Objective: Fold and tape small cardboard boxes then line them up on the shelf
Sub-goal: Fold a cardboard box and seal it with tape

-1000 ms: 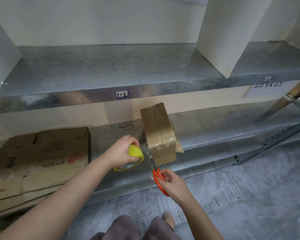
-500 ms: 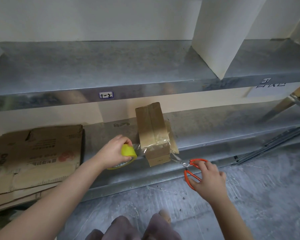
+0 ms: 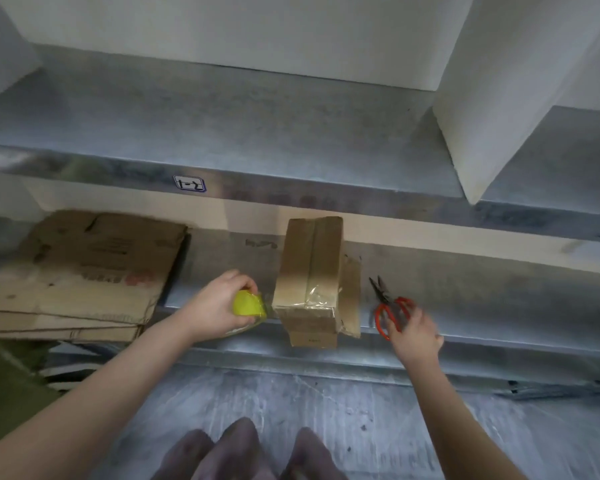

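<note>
Upright at the front edge of the lower metal shelf (image 3: 482,299): a small cardboard box (image 3: 309,265), closed, with shiny clear tape (image 3: 317,301) wrapped over its near top and front face. Against the box's right side, a loose brown flap (image 3: 351,296). Just left of the box, grips a yellow tape roll (image 3: 248,304) with the left hand (image 3: 217,306), fingers and thumb curled round the roll, roll nearly touching the box's left edge; cannot tell whether a strip joins the two. Right of the box, a little apart, red-handled scissors (image 3: 387,304) flat on the same shelf, blades slightly parted and pointing toward the back. Over the handles, the right hand (image 3: 414,332), fingers blurred across the red loops; cannot tell whether clamped on them or merely touching. Well left of the box, a stack of flattened cardboard (image 3: 84,271). Above the box, an upper shelf (image 3: 257,133) with a small handwritten label (image 3: 189,184) on its front lip, and up to the right a white divider (image 3: 482,116). Below the box, grey floor (image 3: 343,403) and the person's knees (image 3: 243,452).
</note>
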The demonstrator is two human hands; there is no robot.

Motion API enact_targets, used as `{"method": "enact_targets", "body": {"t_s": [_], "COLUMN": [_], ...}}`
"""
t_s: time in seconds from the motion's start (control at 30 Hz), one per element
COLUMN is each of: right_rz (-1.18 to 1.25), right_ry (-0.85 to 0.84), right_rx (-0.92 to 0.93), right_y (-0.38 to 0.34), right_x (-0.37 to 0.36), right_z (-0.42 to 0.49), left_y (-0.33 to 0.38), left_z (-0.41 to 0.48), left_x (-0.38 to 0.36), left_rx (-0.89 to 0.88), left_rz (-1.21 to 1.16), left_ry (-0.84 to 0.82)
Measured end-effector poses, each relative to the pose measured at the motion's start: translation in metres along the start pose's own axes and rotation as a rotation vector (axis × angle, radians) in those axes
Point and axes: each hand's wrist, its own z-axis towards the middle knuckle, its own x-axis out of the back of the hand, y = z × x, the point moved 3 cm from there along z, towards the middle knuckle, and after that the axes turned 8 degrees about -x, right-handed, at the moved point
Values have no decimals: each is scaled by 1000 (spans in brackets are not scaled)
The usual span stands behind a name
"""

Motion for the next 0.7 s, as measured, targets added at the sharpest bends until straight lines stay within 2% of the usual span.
{"method": "enact_targets", "body": {"t_s": [0.1, 0.27, 0.53, 0.7], "right_rz": [-50, -136, 50, 56], "right_ry": [-46, 14, 204, 222], "right_rx": [58, 228, 741, 782], "right_y": [-2, -4, -57, -96], "right_x": [-7, 6, 49, 32], "right_z": [15, 1, -115, -153], "left_y": [2, 5, 8, 7], "left_z": [-4, -5, 0, 6], "left_x": [-1, -1, 4, 8], "left_rx": [50, 80, 27, -14], "left_rz": [-14, -22, -22, -19], "left_ry": [30, 51, -2, -26]}}
